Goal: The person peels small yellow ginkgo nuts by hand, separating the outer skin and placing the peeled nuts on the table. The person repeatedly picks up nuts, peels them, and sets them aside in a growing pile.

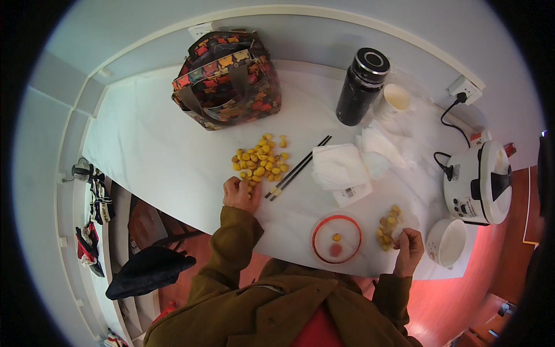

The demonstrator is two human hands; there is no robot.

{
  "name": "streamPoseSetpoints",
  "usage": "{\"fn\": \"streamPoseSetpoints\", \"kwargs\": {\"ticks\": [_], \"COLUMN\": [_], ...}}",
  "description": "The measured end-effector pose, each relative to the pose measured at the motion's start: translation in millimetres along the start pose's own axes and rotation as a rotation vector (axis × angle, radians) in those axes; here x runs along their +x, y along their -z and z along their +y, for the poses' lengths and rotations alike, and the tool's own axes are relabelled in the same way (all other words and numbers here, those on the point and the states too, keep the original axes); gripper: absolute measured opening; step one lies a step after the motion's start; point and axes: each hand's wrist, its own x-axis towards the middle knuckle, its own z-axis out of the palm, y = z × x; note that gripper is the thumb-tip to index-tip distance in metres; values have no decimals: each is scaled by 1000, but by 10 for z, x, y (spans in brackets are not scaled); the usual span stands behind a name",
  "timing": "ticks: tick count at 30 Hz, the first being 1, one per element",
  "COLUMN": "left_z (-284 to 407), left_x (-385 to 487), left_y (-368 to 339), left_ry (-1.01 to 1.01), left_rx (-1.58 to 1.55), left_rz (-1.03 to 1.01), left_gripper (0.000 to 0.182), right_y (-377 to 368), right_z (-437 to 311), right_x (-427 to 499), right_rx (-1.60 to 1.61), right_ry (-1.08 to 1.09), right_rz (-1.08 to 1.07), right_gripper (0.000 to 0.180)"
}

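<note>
A pile of small yellow pieces, like peeled chestnuts (261, 159), lies on the white marbled table (169, 143). My left hand (243, 194) touches the pile's near edge with curled fingers; whether it grips a piece cannot be told. At the right, my right hand (408, 249) pinches a thin whitish sheet or bag (407, 223) beside a smaller heap of yellow-brown pieces (388, 227). Between my hands sits a clear round lid with a red rim (313, 238), and one yellow piece (336, 237) shows within its ring. Black chopsticks (298, 168) lie right of the large pile.
White tissues (340, 165) lie mid-table. Behind them stand a black thermos (363, 86) and a paper cup (393, 102). A patterned handbag (230, 82) is at the back left. A white rice cooker (477, 184), plugged into the wall, and a white bowl (446, 243) stand at the right.
</note>
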Motion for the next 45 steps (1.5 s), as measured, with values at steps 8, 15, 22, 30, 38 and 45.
{"fn": "streamPoseSetpoints", "kwargs": {"ticks": [8, 15, 22, 30, 38, 45], "left_z": [72, -58, -254, -123, 916, 1804], "left_x": [-53, -90, -132, -83, -85, -290], "left_y": [95, 3, -57, 99, 356, 326], "left_ry": [-30, 7, 173, 716, 1121, 1347], "left_rx": [59, 52, -9, -593, -1298, -1801], "left_rz": [-58, -4, 65, 164, -210, -757], "left_gripper": [33, 28, 24, 20, 12, 22], "right_y": [223, 278, 343, 463, 328, 519], "right_z": [-38, 15, -88, -145, -184, 55], "right_x": [-4, 21, 54, 77, -35, 147], "right_rx": [-23, -5, -83, -202, -623, -203], "right_ry": [29, 28, 95, 85, 233, 203], "right_rz": [43, 29, 15, 180, -103, 118], "right_gripper": [7, 7, 7, 19, 41, 7]}}
